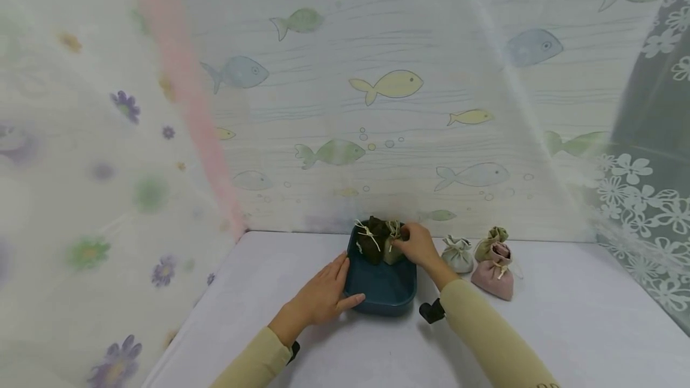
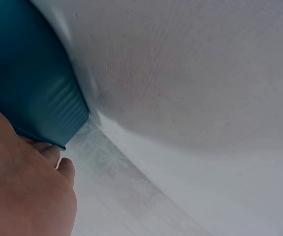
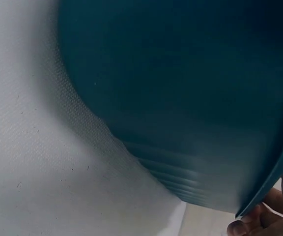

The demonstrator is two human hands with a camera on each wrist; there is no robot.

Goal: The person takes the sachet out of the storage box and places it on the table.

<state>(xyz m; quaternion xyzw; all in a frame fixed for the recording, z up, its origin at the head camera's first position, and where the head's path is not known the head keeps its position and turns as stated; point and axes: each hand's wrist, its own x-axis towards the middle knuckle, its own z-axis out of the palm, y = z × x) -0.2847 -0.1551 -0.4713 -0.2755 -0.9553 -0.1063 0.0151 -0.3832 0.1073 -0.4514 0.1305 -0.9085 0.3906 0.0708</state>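
Note:
A dark blue rectangular basin (image 1: 381,289) with rounded corners stands on the white tabletop, its ribbed outer side also visible in both wrist views. At its far end sits a dark brown drawstring pouch (image 1: 370,248) with a pale cord. Beside that one is a small olive-beige drawstring pouch (image 1: 392,254), which my right hand (image 1: 421,249) pinches near its tied neck, over the basin's right rim. My left hand (image 1: 322,297) rests along the left rim with fingers extended and thumb over the near left edge. The right fingertips are hidden in the right wrist view by the basin wall.
Right of the basin stand a pale grey-green pouch (image 1: 458,256), an olive pouch (image 1: 485,248) and a pink pouch (image 1: 493,279), close together. A fish-printed curtain (image 1: 345,112) hangs behind the table. A flower-printed curtain (image 1: 97,208) borders the left side.

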